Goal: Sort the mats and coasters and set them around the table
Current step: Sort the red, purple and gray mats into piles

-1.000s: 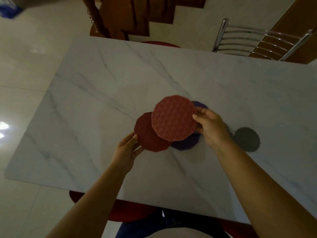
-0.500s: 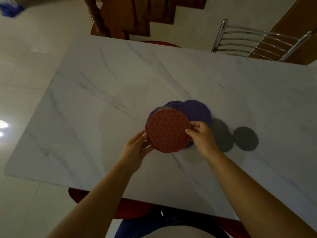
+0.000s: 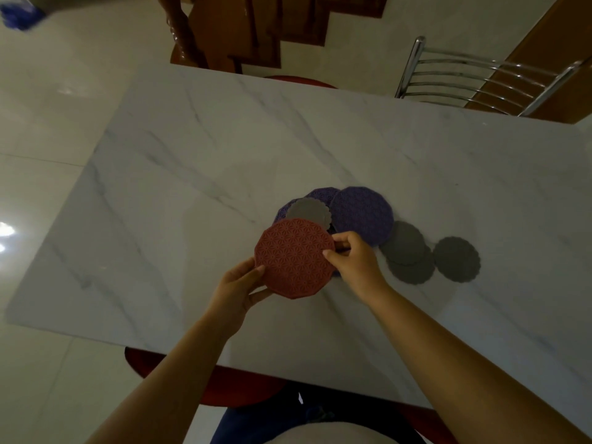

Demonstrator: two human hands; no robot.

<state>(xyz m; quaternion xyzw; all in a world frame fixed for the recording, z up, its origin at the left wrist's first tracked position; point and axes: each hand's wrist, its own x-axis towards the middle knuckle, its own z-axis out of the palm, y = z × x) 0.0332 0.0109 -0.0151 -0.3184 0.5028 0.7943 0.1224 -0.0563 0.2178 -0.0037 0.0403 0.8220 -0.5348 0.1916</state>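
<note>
A red patterned mat (image 3: 293, 257), stacked on another red one, is held just above the marble table (image 3: 192, 161). My left hand (image 3: 238, 288) grips its near left edge and my right hand (image 3: 350, 257) pinches its right edge. Behind it lie overlapping purple mats (image 3: 362, 214), with a small grey scalloped coaster (image 3: 307, 210) on top of them. Two overlapping grey coasters (image 3: 407, 251) and a single grey coaster (image 3: 456, 259) lie to the right.
A metal-backed chair (image 3: 480, 78) stands at the far right side of the table. A red seat (image 3: 224, 389) sits under the near edge, another red seat (image 3: 298, 80) at the far edge. Wooden stairs (image 3: 256, 30) rise beyond.
The lifted red mat came down onto the other red mat and both hands drew the red stack toward me. The purple mats and grey coasters came into view.
</note>
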